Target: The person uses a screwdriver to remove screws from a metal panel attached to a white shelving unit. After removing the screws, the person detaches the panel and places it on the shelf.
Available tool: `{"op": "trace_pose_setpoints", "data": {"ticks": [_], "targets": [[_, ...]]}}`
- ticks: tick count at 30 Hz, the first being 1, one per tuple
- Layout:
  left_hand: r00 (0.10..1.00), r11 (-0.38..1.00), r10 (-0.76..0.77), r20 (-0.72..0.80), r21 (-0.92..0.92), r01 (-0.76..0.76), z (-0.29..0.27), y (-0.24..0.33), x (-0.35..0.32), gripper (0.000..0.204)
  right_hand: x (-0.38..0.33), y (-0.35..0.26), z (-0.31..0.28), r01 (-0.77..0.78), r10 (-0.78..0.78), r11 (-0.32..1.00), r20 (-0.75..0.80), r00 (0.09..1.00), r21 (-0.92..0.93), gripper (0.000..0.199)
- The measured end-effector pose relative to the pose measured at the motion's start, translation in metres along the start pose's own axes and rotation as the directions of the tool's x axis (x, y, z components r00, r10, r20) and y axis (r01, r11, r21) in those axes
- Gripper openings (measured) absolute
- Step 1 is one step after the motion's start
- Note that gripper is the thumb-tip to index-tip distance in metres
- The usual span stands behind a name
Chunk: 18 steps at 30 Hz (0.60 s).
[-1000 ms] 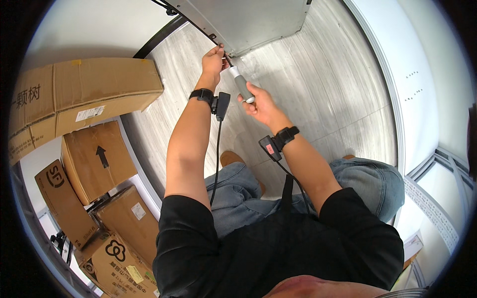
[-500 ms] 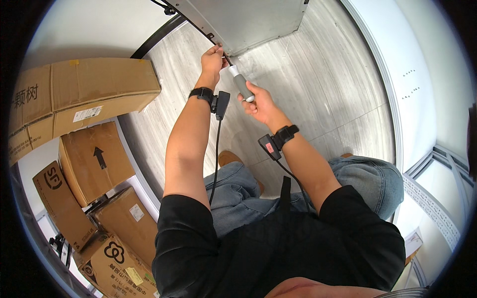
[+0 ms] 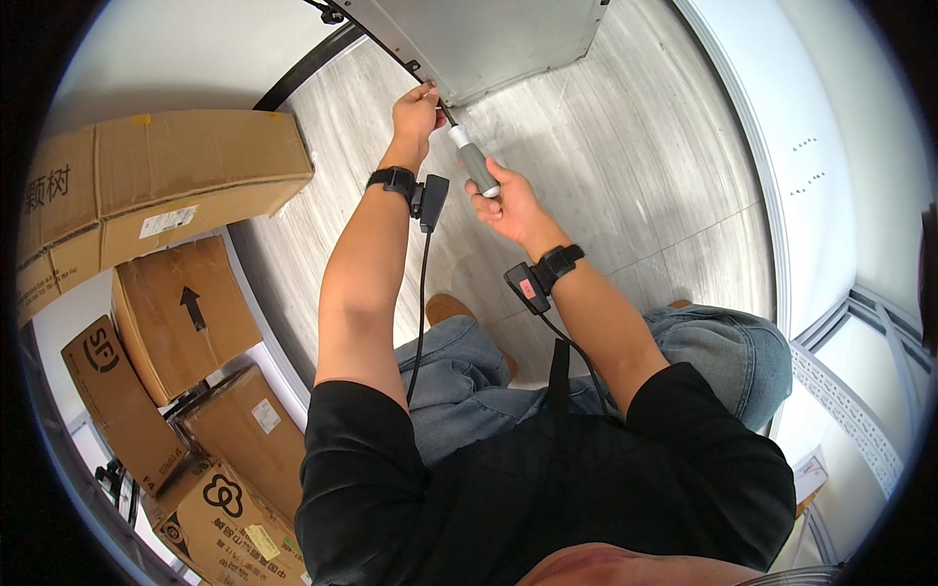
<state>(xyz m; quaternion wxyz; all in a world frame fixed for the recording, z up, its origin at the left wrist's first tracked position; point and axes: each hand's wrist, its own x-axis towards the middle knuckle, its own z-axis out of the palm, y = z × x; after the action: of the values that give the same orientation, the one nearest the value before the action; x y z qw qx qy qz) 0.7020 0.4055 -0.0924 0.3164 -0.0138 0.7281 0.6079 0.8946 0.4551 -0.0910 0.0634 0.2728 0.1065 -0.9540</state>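
My right hand (image 3: 508, 205) grips the grey-handled screwdriver (image 3: 476, 166), left hand (image 3: 418, 107) pinching at the metal cabinet (image 3: 489, 39) corner; I fear the tip slipping onto those fingers.

My right hand (image 3: 508, 200) grips a screwdriver (image 3: 476, 166) with a matt grey rubbery handle against the smooth brushed metal cabinet (image 3: 479, 39) at twelve o'clock, rough brown cardboard boxes (image 3: 156, 186) at nine.

Black T-shirt (image 3: 547, 479), blue jeans (image 3: 489, 381) — 2 cabled black wristbands (image 3: 396, 180).
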Motion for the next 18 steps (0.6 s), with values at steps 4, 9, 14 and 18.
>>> {"op": "trace_pose_setpoints", "data": {"ticks": [4, 9, 14, 18], "targets": [[0.999, 0.998, 0.026, -0.029, 0.060, -0.024, 0.002, 0.001, 0.003, 0.020, 0.001, -0.002, -0.002, -0.016, 0.014, 0.999, 0.057, 0.998, 0.047, 0.030], [1.000, 1.000, 0.004, -0.022, 0.022, -0.003, 0.000, -0.001, 0.005, 0.019, 0.004, -0.003, 0.001, 0.023, -0.061, 0.980, -0.188, 0.980, -0.200, 0.030], [1.000, 0.998, -0.005, -0.017, 0.064, 0.006, 0.002, 0.006, -0.001, 0.026, 0.011, 0.000, -0.002, 0.060, -0.183, 0.872, -0.211, 0.960, -0.485, 0.026], [0.998, 0.993, 0.026, -0.056, 0.116, -0.019, 0.004, 0.005, -0.003, 0.035, 0.017, 0.005, 0.002, 0.082, -0.329, 0.697, -0.215, 0.919, -0.712, 0.036]]}}
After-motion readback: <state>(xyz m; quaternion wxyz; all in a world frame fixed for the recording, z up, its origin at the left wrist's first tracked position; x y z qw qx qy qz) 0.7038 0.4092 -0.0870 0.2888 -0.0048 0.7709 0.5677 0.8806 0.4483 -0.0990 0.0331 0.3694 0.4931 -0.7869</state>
